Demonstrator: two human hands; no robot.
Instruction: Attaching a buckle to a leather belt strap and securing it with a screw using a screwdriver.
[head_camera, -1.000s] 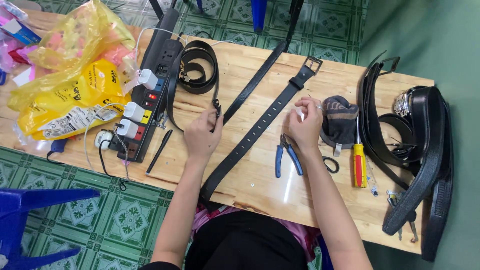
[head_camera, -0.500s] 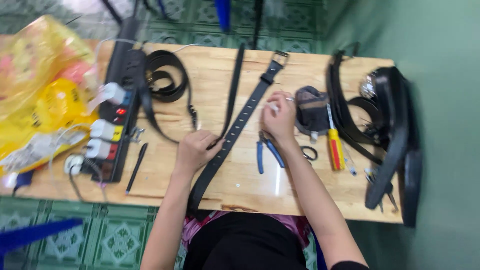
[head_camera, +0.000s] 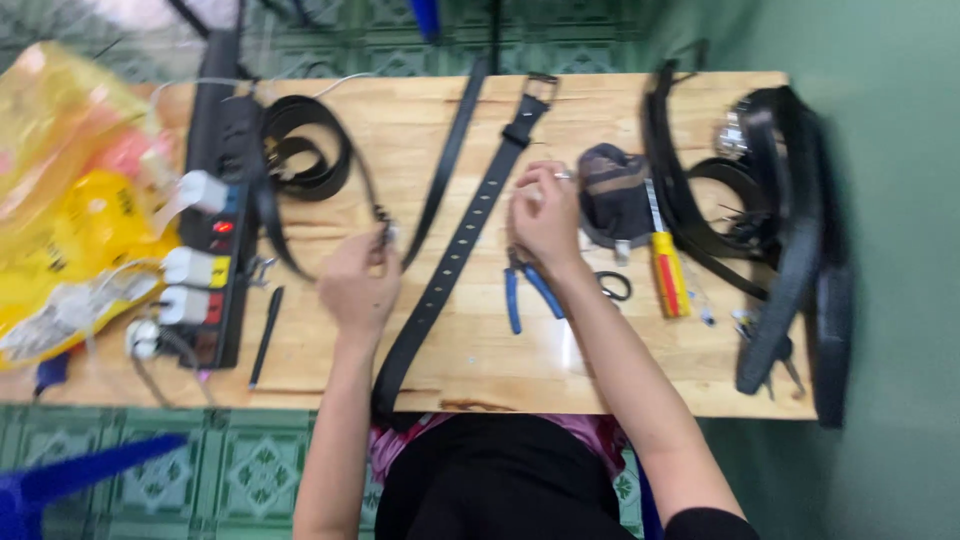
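Observation:
A long black belt (head_camera: 470, 230) with a row of holes lies diagonally across the wooden table (head_camera: 470, 350), buckle end at the far side. My left hand (head_camera: 358, 282) rests just left of it, fingers pinched on the metal end of a coiled black belt (head_camera: 300, 160). My right hand (head_camera: 545, 215) hovers right of the long belt, fingers curled together; whether something small is held I cannot tell. Blue-handled pliers (head_camera: 522, 295) lie just below that hand. The picture is motion-blurred.
A black power strip (head_camera: 215, 215) with plugged chargers runs along the left, yellow plastic bags (head_camera: 70, 200) beyond it. A black pen (head_camera: 265, 335), scissors (head_camera: 612, 287), a yellow-red screwdriver (head_camera: 668, 270), a dark pouch (head_camera: 612, 195) and a heap of black belts (head_camera: 790, 230) lie to the right.
The camera has swung, shifting the scene. My left hand moved left off the long belt to the coiled belt's end; my right hand stays near the pliers.

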